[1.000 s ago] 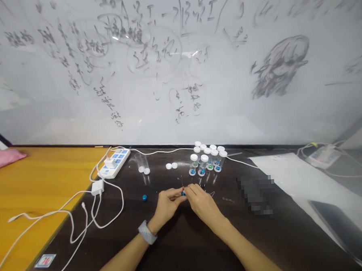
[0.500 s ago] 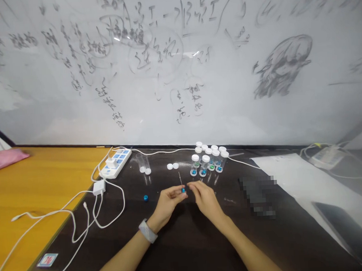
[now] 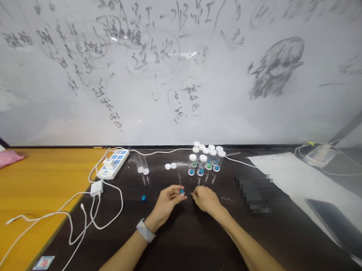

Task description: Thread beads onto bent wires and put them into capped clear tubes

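Note:
My left hand [image 3: 168, 200] pinches a small shiny blue bead-like piece [image 3: 182, 191] between thumb and fingertips. A thin metal-looking rod [image 3: 179, 179] rises upright from it. My right hand [image 3: 207, 199] is just to the right, fingers pinched together around a tiny thin item [image 3: 190, 193] too small to name. The two hands are slightly apart. Left of them, a second round blue piece [image 3: 144, 198] lies on the dark tabletop [image 3: 181, 248]. Two white caps [image 3: 171, 166] rest behind the hands.
Several clear tubes with white caps [image 3: 202, 157], some holding blue or green pieces, stand behind my right hand. Two clear tubes [image 3: 142, 163] stand left, beside a power strip [image 3: 114, 164] with loose white cables [image 3: 121, 199]. A phone-like dark slab [image 3: 340, 224] lies right on white paper [image 3: 280, 174].
My right hand has lowered and turned, its fingertips now further down beside the left hand. The blue piece stays in my left hand. The whole view has shifted slightly.

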Demonstrator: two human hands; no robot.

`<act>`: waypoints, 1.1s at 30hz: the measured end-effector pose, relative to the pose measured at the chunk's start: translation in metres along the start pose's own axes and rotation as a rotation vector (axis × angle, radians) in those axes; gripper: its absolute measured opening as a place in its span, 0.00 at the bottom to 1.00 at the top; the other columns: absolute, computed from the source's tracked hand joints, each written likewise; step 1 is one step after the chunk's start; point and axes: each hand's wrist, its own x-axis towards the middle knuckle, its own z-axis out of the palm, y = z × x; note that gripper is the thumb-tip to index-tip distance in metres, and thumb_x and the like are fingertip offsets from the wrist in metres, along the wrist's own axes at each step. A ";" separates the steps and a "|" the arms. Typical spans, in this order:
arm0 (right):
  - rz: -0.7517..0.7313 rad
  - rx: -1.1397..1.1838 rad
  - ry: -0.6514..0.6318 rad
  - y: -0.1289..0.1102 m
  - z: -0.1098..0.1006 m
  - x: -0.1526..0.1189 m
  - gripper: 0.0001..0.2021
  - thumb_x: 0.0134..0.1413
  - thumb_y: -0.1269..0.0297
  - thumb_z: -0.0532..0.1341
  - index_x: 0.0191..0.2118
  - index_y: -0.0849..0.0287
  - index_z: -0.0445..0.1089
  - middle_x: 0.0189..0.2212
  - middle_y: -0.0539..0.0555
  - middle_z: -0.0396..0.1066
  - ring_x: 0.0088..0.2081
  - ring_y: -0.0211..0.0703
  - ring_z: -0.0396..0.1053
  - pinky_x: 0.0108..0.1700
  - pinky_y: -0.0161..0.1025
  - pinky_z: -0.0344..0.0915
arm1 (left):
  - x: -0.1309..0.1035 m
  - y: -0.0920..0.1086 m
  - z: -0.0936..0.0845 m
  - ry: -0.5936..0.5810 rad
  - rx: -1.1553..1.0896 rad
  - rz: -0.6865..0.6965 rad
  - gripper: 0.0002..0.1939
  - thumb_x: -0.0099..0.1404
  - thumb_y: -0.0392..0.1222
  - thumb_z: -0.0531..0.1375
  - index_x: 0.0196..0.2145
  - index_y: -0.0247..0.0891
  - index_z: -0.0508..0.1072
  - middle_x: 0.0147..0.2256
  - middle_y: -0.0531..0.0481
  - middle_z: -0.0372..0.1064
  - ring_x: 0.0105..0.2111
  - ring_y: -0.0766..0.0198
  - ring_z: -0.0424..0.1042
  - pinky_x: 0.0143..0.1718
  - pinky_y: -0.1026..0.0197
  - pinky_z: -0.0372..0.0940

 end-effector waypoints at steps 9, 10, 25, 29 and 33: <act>-0.183 0.620 0.117 0.006 -0.017 0.010 0.11 0.66 0.64 0.54 0.46 0.60 0.71 0.32 0.54 0.76 0.30 0.42 0.73 0.34 0.37 0.67 | 0.001 -0.002 -0.002 -0.034 -0.060 -0.020 0.18 0.55 0.41 0.73 0.43 0.36 0.79 0.34 0.48 0.76 0.36 0.61 0.77 0.45 0.58 0.68; -0.198 0.797 0.118 0.007 -0.018 0.010 0.12 0.64 0.60 0.57 0.47 0.60 0.71 0.31 0.53 0.75 0.28 0.41 0.71 0.32 0.37 0.67 | 0.000 -0.002 -0.002 -0.032 -0.069 -0.021 0.18 0.55 0.41 0.73 0.43 0.36 0.79 0.34 0.48 0.76 0.36 0.61 0.77 0.46 0.58 0.68; -0.217 1.303 0.188 -0.020 0.002 -0.009 0.12 0.53 0.54 0.70 0.37 0.56 0.74 0.33 0.55 0.80 0.34 0.46 0.78 0.37 0.40 0.74 | -0.003 0.012 0.005 -0.036 -0.134 -0.014 0.18 0.54 0.40 0.73 0.43 0.35 0.81 0.40 0.42 0.79 0.39 0.58 0.77 0.49 0.55 0.69; -0.231 1.268 0.224 -0.023 0.001 -0.010 0.12 0.53 0.54 0.69 0.36 0.56 0.74 0.32 0.54 0.80 0.34 0.46 0.78 0.38 0.41 0.75 | -0.003 0.011 0.004 -0.028 -0.136 -0.012 0.18 0.54 0.41 0.74 0.42 0.35 0.81 0.40 0.42 0.79 0.38 0.58 0.77 0.48 0.55 0.69; -0.212 1.258 0.237 -0.026 0.001 -0.010 0.13 0.53 0.51 0.69 0.36 0.56 0.73 0.33 0.55 0.80 0.34 0.48 0.79 0.39 0.44 0.77 | -0.003 0.010 0.003 -0.035 -0.127 -0.021 0.19 0.53 0.41 0.74 0.43 0.35 0.81 0.38 0.43 0.79 0.36 0.60 0.77 0.48 0.56 0.68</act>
